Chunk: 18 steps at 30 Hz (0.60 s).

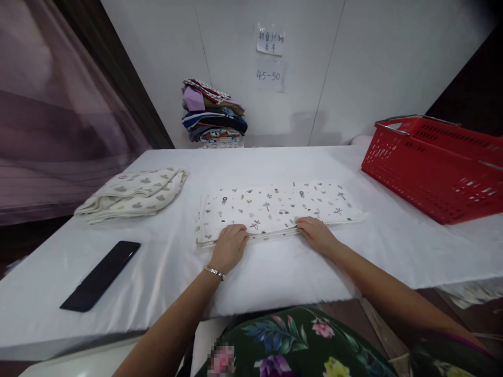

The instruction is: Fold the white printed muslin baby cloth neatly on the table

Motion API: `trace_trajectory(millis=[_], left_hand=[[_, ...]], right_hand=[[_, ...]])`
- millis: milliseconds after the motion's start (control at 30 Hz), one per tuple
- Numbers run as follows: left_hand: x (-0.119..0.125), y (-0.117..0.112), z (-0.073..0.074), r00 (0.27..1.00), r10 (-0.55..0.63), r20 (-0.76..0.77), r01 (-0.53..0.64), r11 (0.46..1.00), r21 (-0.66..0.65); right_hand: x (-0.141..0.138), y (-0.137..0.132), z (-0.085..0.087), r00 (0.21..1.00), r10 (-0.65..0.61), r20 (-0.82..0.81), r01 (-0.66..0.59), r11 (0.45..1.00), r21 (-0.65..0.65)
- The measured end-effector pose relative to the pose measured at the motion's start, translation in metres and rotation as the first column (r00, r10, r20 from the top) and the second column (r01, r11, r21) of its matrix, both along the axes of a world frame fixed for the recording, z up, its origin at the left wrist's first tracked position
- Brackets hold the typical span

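Note:
A white cloth with small printed figures (275,207) lies folded into a long strip across the middle of the white table (275,267). My left hand (229,246) rests on its near edge towards the left, fingers curled and pinching the layers. My right hand (316,234) sits on the same near edge further right, fingers closed on the fabric. A thin bracelet circles my left wrist.
A folded cream cloth with grey shapes (133,193) lies at the left. A black phone (101,275) rests near the front left edge. A red plastic basket (436,165) stands at the right. A stack of folded clothes (214,115) sits against the back wall.

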<state>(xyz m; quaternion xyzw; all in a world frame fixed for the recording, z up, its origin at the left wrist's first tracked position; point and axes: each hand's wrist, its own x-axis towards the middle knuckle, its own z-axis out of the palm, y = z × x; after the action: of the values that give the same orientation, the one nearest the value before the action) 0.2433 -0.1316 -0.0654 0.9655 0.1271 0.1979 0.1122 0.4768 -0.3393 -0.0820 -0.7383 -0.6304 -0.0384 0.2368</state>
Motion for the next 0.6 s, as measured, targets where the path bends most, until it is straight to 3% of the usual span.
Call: trace_trajectory(millis=[367,600], left_hand=[[-0.0027,-0.0009,-0.0017,0.998,0.004,-0.060,0.002,0.996,0.093],[-0.0078,-0.0006,-0.0038,0.999,-0.007,-0.042,0.011,0.997,0.077]], right_hand=[[0.0015,0.0005,-0.0071,0.995,0.051,0.090,-0.051,0.999,0.001],[-0.0008,0.0013,-0.0043,0.998,0.033,0.058,-0.034,0.999,0.030]])
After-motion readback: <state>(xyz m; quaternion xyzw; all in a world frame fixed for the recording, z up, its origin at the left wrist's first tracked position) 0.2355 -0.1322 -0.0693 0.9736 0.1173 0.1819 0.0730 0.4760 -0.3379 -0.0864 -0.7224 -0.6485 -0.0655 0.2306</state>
